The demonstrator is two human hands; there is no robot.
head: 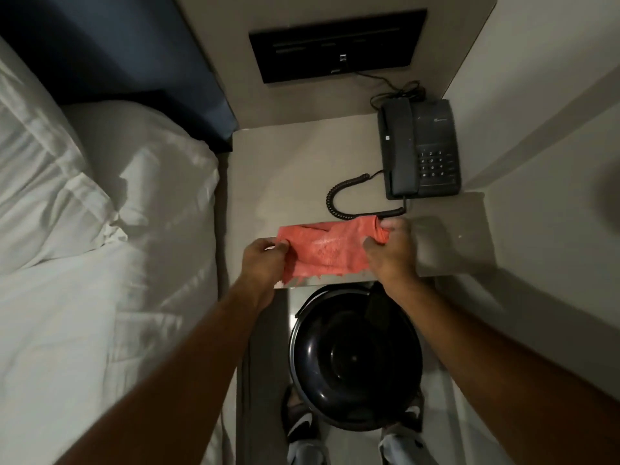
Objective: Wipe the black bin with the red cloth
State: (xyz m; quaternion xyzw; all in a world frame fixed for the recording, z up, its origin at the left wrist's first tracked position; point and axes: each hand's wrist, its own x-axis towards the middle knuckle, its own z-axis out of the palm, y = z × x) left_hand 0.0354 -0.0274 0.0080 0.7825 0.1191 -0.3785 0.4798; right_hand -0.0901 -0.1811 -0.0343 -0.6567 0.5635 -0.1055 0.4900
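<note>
Bedside table: red cloth, both hands.

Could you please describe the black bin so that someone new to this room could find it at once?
Find the pale bedside table beside the white bed. The black bin stands on the floor just in front of it. It is round, glossy and open-topped, unlike the boxy telephone.

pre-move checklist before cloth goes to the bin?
1. Left hand grips the red cloth: ok.
2. Right hand grips the other end: ok.
3. Cloth touching the black bin: not ok, it is held above the nightstand.
4. Bin upright, opening facing up: ok.
5. Bin empty: cannot tell, interior too dark.
6. Phone cord clear of cloth: cannot tell, it ends right beside the right hand.
</note>
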